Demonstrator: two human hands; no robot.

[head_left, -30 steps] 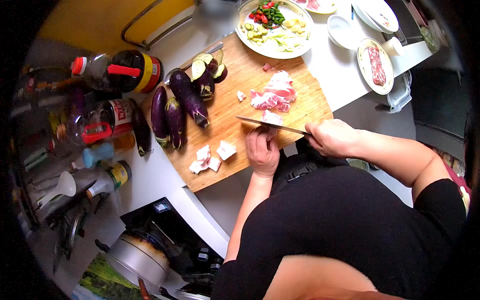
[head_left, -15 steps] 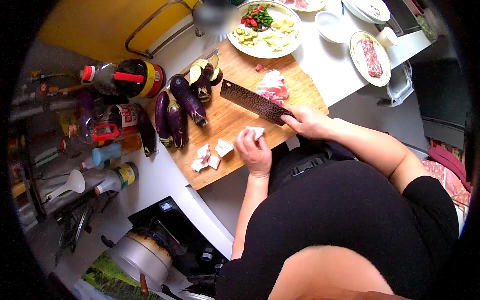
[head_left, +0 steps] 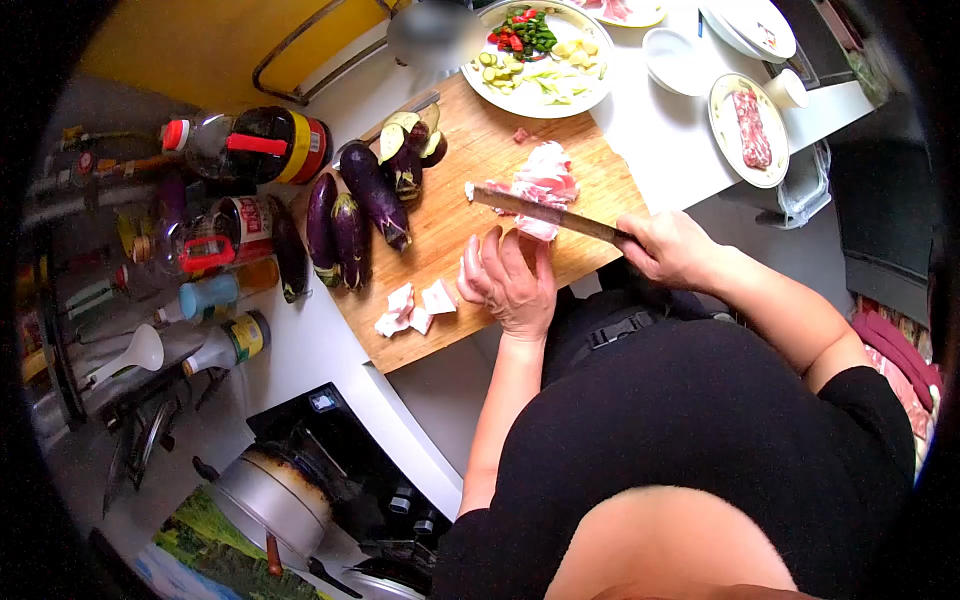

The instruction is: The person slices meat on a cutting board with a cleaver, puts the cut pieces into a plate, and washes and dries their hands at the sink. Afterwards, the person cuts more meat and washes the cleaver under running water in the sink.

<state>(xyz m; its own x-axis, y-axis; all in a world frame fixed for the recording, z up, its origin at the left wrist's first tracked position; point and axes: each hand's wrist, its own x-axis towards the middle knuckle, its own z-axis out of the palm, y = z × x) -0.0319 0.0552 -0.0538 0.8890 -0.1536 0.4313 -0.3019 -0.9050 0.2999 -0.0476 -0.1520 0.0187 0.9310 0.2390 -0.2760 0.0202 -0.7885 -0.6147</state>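
Note:
My right hand (head_left: 672, 248) grips the handle of a cleaver (head_left: 545, 210). Its blade, seen nearly edge-on, crosses in front of a pile of sliced pink-and-white meat (head_left: 545, 175). A small pale bit shows at the blade's far end. Just below the blade, my left hand (head_left: 512, 280) is open over the wooden cutting board (head_left: 590, 245), fingers stretched and slightly apart; whether anything lies beneath them is hidden. White pieces of fat (head_left: 400, 308) lie to its left. Several purple eggplants (head_left: 375, 195) rest along the board's left side, some with cut ends.
Behind the board stands a plate (head_left: 600, 90) of chopped peppers and other cut vegetables. Farther right are a white bowl (head_left: 672, 62) and a plate with marbled meat (head_left: 750, 130). Sauce bottles (head_left: 250, 145) line the left; a pot (head_left: 275, 500) sits on the stove below.
My left hand has opened from its pinch on a white piece of fat and moved slightly right. The cleaver has turned edge-on, and my right hand has shifted right.

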